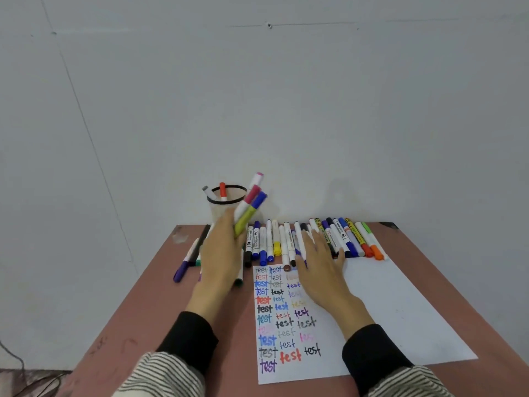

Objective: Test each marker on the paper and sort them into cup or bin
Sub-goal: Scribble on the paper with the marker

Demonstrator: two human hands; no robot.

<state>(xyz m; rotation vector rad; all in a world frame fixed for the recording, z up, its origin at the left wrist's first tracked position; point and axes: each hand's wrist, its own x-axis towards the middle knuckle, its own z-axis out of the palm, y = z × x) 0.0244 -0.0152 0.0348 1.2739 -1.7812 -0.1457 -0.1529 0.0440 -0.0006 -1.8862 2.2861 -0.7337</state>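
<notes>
paper (372, 305): lies flat on the bench (148, 305) close to the person, left side full of "test" scribbles, so plenty look tested already
right hand (320, 270): grip released, fingers spread flat, reaching over the paper's far edge onto the row of markers (337, 239), probably to pick the next one
left hand (220, 253): grasping a bunch of markers (249, 207), tips angled up toward the cup
cup (226, 204): at the back by the wall, a couple of markers inside
bin: can't spot one
</notes>
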